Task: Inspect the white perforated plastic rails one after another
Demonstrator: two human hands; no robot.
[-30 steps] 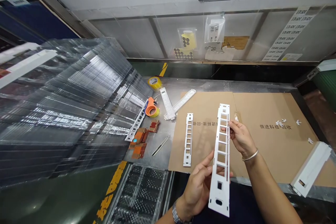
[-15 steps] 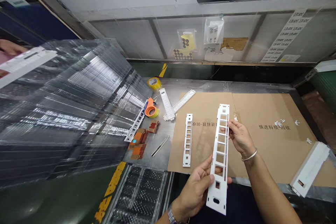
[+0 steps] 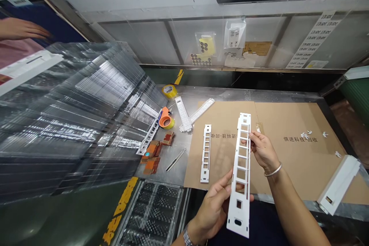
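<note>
Both my hands hold a long white plastic frame (image 3: 241, 169) with a row of rectangular windows, upright above the table's near edge. My left hand (image 3: 215, 205) grips its lower part, thumb on the front. My right hand (image 3: 261, 150) pinches the right edge near the upper part; a metal bangle sits on that wrist. A shorter white frame (image 3: 206, 153) of the same kind lies flat on the brown cardboard sheet (image 3: 288, 157), just left of the held one.
A tall stack of clear plastic trays (image 3: 72, 119) fills the left. Yellow tape roll (image 3: 169, 90), orange tape dispenser (image 3: 165, 118), two crossed white strips (image 3: 191, 113), copper-coloured blocks (image 3: 152, 155) and a thin metal tool (image 3: 176, 160) lie on the steel table. Another person's hand (image 3: 21, 29) shows upper left. A white part (image 3: 338, 184) sits far right.
The held frame has shifted slightly left and down in my hands. Another person's hand has come into view at the upper left.
</note>
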